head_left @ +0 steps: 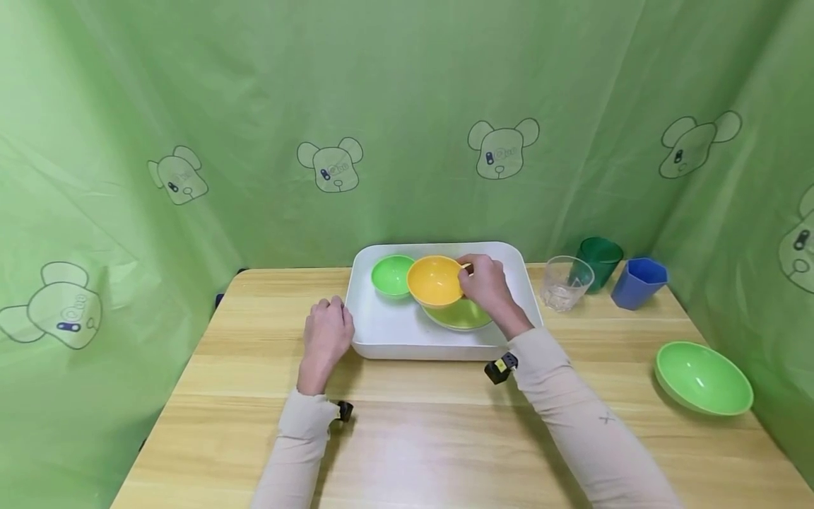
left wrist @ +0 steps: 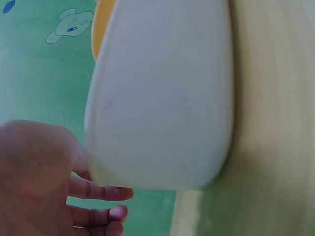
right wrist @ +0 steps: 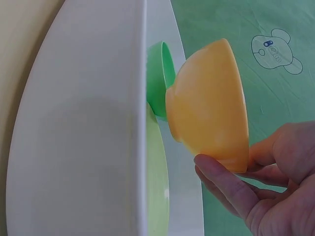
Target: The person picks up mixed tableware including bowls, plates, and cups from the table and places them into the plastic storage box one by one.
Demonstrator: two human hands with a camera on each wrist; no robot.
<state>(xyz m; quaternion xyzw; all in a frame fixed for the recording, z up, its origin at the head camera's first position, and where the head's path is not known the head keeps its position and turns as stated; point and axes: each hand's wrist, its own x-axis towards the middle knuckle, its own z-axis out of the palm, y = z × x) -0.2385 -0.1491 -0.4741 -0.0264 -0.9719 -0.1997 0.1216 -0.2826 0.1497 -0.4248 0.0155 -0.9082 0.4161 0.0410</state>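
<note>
My right hand (head_left: pixel 486 286) pinches the rim of an orange bowl (head_left: pixel 434 281), thumb on one side and fingers on the other in the right wrist view. The bowl is held over a white tray (head_left: pixel 381 332), above a yellow-green dish (head_left: pixel 459 316) that it partly covers. Just left of it, a small green bowl (head_left: pixel 391 276) sits in the tray. At the tray's left end is my left hand (head_left: pixel 327 332); its thumb passes behind the rim while the fingers (left wrist: pixel 101 191) curl by the outer wall, gripping the edge.
Right of the tray stand a clear cup (head_left: pixel 562 286), a dark green cup (head_left: pixel 599 261) and a blue cup (head_left: pixel 638 283). A larger green bowl (head_left: pixel 702 378) rests near the right edge of the wooden table (head_left: pixel 407 438). Green curtains (head_left: pixel 407 71) hang behind and at both sides.
</note>
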